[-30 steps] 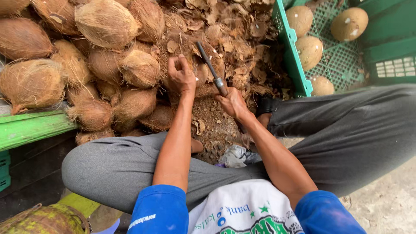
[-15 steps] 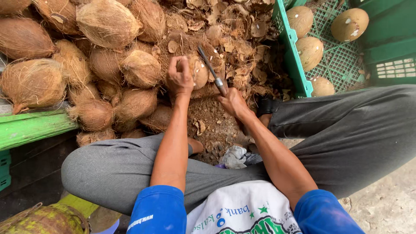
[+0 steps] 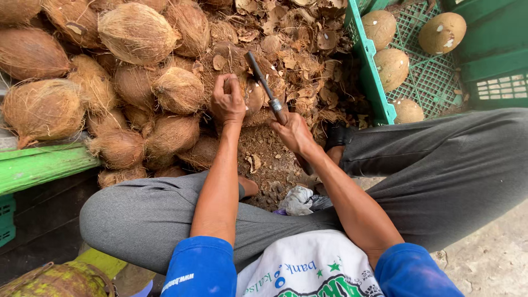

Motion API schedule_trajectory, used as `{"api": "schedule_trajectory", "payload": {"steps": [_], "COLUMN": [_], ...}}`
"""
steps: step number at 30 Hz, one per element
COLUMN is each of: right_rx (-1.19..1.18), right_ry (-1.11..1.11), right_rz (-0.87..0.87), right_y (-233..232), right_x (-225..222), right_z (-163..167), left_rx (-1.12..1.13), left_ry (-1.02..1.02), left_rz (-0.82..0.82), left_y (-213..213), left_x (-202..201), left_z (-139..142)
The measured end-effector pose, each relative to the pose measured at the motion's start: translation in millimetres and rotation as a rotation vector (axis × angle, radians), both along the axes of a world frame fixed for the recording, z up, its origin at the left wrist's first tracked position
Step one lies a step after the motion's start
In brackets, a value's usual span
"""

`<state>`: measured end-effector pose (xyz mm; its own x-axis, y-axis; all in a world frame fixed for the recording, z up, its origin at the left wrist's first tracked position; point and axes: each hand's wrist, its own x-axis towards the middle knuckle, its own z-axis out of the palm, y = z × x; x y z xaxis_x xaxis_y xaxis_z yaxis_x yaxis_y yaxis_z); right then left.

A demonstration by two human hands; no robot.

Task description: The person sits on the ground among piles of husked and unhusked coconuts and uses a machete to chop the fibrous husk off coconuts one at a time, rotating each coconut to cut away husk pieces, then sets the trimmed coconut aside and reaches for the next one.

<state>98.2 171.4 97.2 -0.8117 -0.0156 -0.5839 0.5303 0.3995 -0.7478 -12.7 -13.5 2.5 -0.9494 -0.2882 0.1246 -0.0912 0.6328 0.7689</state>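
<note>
The coconut (image 3: 254, 94) is being kept gripped by the left hand (image 3: 228, 102) while the knife (image 3: 266, 88), clenched in the right hand (image 3: 292, 131), is apparently being raised slightly.

single head view, looking steeply down, close over lap.

Counted four peeled coconuts (image 3: 391, 67) in the green crate (image 3: 369, 71) at the top right corner. One knife (image 3: 267, 88), and two hands: left hand (image 3: 228, 102), right hand (image 3: 294, 132). The husked coconuts (image 3: 137, 33) piled along the left edge were roughly a dozen showing, couldn't get it exact since some were cut off. One crumpled rag (image 3: 297, 199) by the legs.
</note>
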Motion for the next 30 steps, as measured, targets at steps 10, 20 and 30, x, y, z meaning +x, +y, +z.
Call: {"api": "schedule_trajectory", "payload": {"steps": [10, 20, 30], "right_rx": [-0.097, -0.004, 0.012], "right_ry": [0.324, 0.257, 0.139], "right_rz": [-0.070, -0.016, 0.019], "right_y": [17, 7, -1], "right_x": [-4, 0, -2], "right_z": [-2, -11, 6], "left_rx": [0.102, 0.054, 0.089], "left_ry": [0.058, -0.033, 0.059], "left_rz": [-0.120, -0.081, 0.000], "left_y": [-1, -1, 4], "left_x": [8, 12, 7], "left_z": [23, 13, 4]}}
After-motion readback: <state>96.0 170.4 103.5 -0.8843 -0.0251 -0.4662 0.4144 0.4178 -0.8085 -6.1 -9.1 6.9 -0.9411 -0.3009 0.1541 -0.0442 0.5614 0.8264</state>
